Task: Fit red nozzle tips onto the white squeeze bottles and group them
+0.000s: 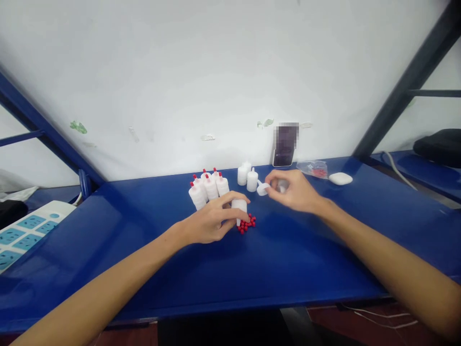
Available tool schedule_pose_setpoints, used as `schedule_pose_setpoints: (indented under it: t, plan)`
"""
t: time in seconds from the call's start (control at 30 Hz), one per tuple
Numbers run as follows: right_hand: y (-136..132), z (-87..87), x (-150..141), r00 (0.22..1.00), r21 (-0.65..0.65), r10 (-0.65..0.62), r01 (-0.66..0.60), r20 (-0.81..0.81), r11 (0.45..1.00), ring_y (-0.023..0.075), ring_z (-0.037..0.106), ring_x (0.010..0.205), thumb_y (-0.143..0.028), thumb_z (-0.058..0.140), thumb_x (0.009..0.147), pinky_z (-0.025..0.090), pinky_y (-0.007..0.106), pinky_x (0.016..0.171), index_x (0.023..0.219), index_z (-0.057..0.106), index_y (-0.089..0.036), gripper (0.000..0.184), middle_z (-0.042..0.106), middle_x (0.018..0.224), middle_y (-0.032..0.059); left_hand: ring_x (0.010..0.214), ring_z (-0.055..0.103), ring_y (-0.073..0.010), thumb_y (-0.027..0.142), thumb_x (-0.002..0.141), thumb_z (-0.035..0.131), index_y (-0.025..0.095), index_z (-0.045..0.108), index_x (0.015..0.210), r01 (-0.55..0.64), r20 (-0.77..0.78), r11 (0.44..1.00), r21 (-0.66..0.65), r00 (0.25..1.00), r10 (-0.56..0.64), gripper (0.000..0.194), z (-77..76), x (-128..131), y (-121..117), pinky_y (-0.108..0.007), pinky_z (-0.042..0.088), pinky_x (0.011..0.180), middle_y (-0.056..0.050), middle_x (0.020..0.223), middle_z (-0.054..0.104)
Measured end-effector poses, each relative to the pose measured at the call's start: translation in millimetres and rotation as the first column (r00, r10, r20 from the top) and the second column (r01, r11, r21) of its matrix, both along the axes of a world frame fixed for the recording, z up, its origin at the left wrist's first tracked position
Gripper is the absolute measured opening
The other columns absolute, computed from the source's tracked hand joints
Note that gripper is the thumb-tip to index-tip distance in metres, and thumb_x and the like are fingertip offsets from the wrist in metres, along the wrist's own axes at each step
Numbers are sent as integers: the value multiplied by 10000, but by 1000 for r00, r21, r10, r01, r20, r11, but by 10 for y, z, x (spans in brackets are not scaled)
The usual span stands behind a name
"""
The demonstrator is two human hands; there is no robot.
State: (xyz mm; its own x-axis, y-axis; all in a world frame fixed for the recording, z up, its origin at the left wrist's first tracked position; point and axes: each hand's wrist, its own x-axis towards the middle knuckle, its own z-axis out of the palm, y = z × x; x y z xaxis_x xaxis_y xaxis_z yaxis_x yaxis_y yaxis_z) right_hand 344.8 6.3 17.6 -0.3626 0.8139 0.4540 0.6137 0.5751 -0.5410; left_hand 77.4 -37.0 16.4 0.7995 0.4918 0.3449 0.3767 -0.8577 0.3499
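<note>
My left hand [212,221] is closed around a small white bottle [239,207] held nozzle-down over a pile of small red caps [247,224] on the blue table [281,259]. My right hand [293,191] is curled around another white bottle [283,186], its fingertips by a white bottle lying on its side [262,188]. Behind my left hand stands a cluster of several white bottles with red caps [209,186]. Three uncapped white bottles [248,177] stand between the cluster and my right hand.
A phone [284,150] leans against the white wall at the back. A clear bag with red bits [314,168] and a white earbud case [340,179] lie to the right. A power strip [25,230] sits at the left edge. Blue and dark frame struts rise at both sides.
</note>
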Motion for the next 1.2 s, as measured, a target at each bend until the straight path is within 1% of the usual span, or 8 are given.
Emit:
schedule_pose_setpoints:
  t: [0.07, 0.13, 0.23, 0.37, 0.5, 0.7, 0.93, 1.2]
  plan:
    - [-123, -74, -232, 1000, 120, 16, -15, -7, 993, 149, 556, 592, -331, 589, 769, 438, 277, 633, 811, 653, -239, 121, 644, 666, 2, 1056, 594, -183, 159, 950, 417, 271, 660, 1053, -139, 131, 990, -11, 982, 139, 287, -172, -83, -77, -325, 533, 843, -85, 1340, 509]
    - [-204, -117, -413, 999, 209, 42, -39, -10, 977, 156, 569, 603, -302, 578, 765, 456, 287, 645, 800, 658, -249, 102, 657, 681, 10, 1005, 603, -184, 237, 965, 459, 264, 641, 1065, -268, 271, 955, -125, 917, 293, 210, -298, -117, -137, -327, 544, 814, -88, 1299, 531]
    - [-227, -117, -571, 998, 321, 55, -52, 0, 946, 158, 578, 611, -272, 565, 780, 482, 300, 653, 792, 669, -254, 106, 666, 688, 18, 766, 595, -138, 355, 983, 467, 238, 558, 1146, -253, 359, 888, -383, 845, 396, 221, -377, -118, -180, -268, 523, 645, -69, 1076, 598]
    - [-181, -113, -680, 996, 531, 94, -76, -8, 844, 138, 570, 573, -246, 569, 820, 485, 282, 597, 811, 669, -247, 100, 664, 663, 1, 556, 442, -98, 399, 996, 432, 201, 497, 1220, -198, 270, 851, -486, 892, 362, 306, -356, -103, -179, -226, 387, 525, 31, 719, 522]
    - [-218, -175, -773, 983, 731, 185, -122, -7, 672, 120, 538, 523, -138, 616, 795, 442, 261, 523, 835, 643, -206, 83, 638, 616, -22, 568, 425, -92, 362, 952, 527, 172, 518, 1163, -166, 230, 868, -468, 926, 301, 284, -362, -87, -162, -219, 350, 546, 54, 684, 501]
    - [-367, -212, -824, 973, 743, 194, -221, 125, 631, 121, 528, 521, -104, 621, 795, 416, 268, 499, 905, 642, -188, 140, 652, 627, -24, 656, 463, -107, 302, 926, 556, 155, 545, 1000, -97, 318, 850, -518, 900, 297, 164, -429, -91, -130, -216, 383, 589, 16, 784, 559]
    - [-362, -183, -723, 973, 723, 165, -229, 160, 651, 122, 548, 537, -164, 651, 848, 429, 267, 512, 871, 647, -169, 24, 655, 624, -7, 659, 415, -98, 430, 955, 543, 147, 577, 1028, -20, 354, 804, -594, 891, 284, 294, -385, -127, -147, -217, 364, 591, 11, 786, 516]
    - [-412, -224, -719, 958, 722, 191, -287, 215, 629, 127, 564, 557, -138, 650, 840, 427, 272, 510, 911, 657, -159, 74, 693, 675, 6, 601, 380, -79, 460, 944, 554, 141, 529, 939, 7, 343, 785, -619, 901, 263, 321, -400, -122, -170, -207, 312, 542, 33, 711, 473]
